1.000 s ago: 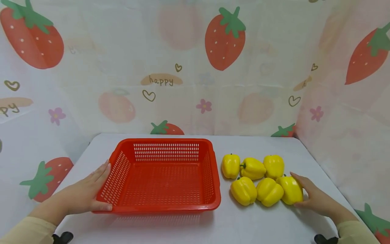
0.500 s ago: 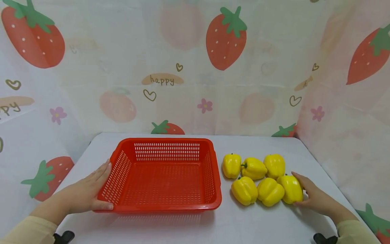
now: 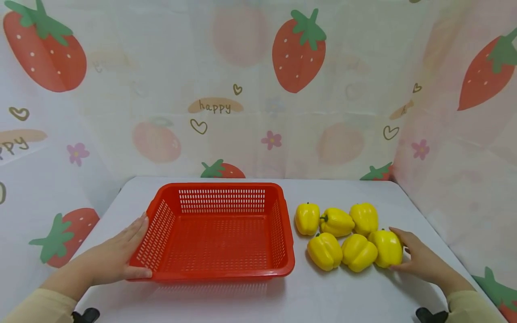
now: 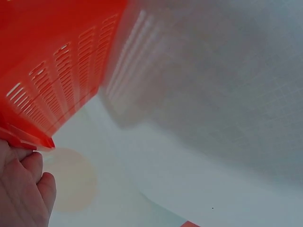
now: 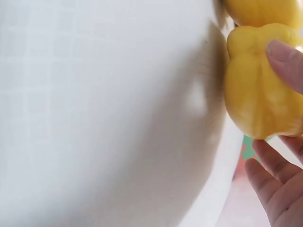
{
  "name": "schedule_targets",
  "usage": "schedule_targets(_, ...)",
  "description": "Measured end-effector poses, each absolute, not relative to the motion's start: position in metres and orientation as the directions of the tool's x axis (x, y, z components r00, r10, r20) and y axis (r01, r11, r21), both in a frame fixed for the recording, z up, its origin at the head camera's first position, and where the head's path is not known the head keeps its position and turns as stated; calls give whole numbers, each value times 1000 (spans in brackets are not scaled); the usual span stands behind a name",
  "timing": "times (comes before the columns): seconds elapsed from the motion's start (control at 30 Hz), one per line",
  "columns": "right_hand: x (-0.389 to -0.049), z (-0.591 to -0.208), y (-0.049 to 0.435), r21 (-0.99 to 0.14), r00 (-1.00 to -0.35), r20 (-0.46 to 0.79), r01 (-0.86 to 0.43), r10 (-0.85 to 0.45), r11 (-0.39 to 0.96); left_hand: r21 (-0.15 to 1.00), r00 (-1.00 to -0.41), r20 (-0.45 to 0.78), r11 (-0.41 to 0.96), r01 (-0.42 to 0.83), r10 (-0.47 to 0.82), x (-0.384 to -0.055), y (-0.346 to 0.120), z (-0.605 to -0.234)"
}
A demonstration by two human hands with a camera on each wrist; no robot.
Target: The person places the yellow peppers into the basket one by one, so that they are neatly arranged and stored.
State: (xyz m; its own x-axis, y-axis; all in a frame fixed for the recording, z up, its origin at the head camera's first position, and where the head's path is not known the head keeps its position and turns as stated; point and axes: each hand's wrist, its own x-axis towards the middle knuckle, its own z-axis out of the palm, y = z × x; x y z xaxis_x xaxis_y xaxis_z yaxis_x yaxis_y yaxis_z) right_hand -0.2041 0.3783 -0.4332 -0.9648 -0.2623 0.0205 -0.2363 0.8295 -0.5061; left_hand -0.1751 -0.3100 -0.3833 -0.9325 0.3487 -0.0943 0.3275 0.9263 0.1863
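A red plastic basket (image 3: 218,242) with slotted walls stands on the left half of the table, its inside bare. My left hand (image 3: 117,251) holds its left rim, the thumb over the front corner and the fingers along the outside. From below, the left wrist view shows those fingers (image 4: 33,165) against the rim. To the basket's right sit several yellow bell peppers (image 3: 324,252) in two rows. Around the front-right bell pepper (image 3: 386,248) my right hand (image 3: 420,258) has its thumb and fingers. In the right wrist view the thumb (image 5: 286,61) lies on this pepper (image 5: 255,90).
The white table (image 3: 323,296) ends at a back edge against a strawberry-print cloth (image 3: 250,67), which also hangs at both sides. Neighbouring peppers, such as the middle front one (image 3: 359,253), stand close to the held pepper. A narrow gap separates basket and peppers.
My right hand's fingers have shifted very slightly to the right at the pepper. The left hand and basket look the same; the head view moved a little.
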Motion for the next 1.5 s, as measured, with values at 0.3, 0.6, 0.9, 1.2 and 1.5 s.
schedule_targets(0.3, -204, -419, 386, -500, -968, 64, -241, -242, 832, 189, -928, -64, 918, 349, 366, -176, -308, -383)
schedule_targets(0.6, -212, -396, 384, -485, -959, 139, -284, -247, 827, 181, -919, -44, 907, 380, 393, -175, -305, -385)
schedule_targets(0.9, -227, -371, 354, -497, -939, 159, -342, -304, 797, 187, -916, -42, 904, 385, 399, -173, -305, -385)
schedule_targets(1.2, -245, -350, 312, -522, -904, 152, -417, -400, 744, 216, -922, -62, 907, 362, 383, -171, -302, -382)
schedule_targets(1.5, -258, -346, 287, -532, -883, 163, -454, -439, 715, 110, -915, -65, 914, 391, 399, -174, -302, -382)
